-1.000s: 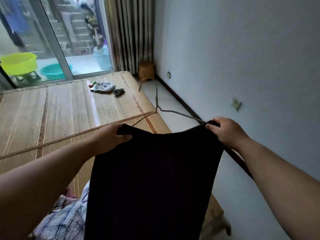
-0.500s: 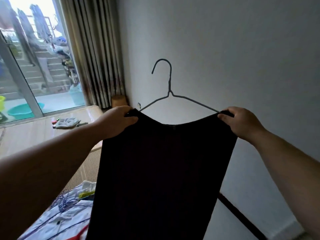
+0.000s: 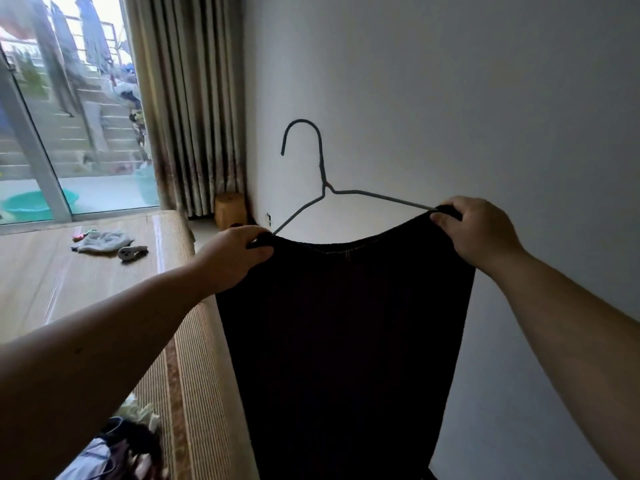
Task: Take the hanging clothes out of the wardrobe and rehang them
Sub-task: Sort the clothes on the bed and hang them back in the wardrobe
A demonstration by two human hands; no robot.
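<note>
Left hand (image 3: 235,258) gripping the dark garment's (image 3: 343,341) left top corner, right hand (image 3: 481,230) pinching its right corner, garment hanging on a wire hanger (image 3: 325,188), raised before the wall (image 3: 450,98), bed (image 3: 86,289) lying left.

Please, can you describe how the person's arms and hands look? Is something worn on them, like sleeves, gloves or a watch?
Both are bare. The left forearm and right forearm show no sleeve up to the frame edge. The left hand and right hand wear no gloves, and no watch, bracelet or ring is visible on the parts that show.
</note>
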